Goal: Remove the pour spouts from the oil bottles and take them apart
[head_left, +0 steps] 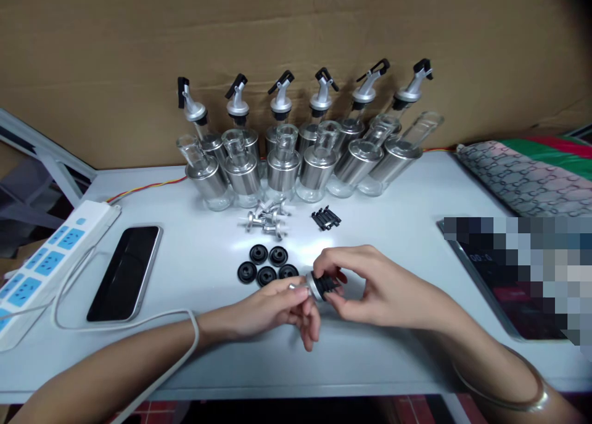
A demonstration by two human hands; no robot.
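Between both hands, above the near part of the table, is a silver pourer spout (pixel 312 286) with a black ribbed stopper (pixel 325 284). My left hand (pixel 287 303) pinches the spout's metal end between thumb and fingers. Around the stopper close the thumb and fingertips of my right hand (pixel 365 285). Just beyond my left hand lie several black rubber rings (pixel 267 276), one partly behind the fingers. A small heap of silver spouts (pixel 268 219) sits farther back, with several black lever pieces (pixel 326 217) to its right.
Glass bottles with metal sleeves (pixel 283 170) stand in two rows; the back ones carry pourers (pixel 282 100). A phone (pixel 124 273) and power strip (pixel 50 263) lie left, a dark tablet-like device (pixel 504 288) right. A white cable (pixel 134 322) crosses my left forearm. Cardboard (pixel 296 35) stands behind.
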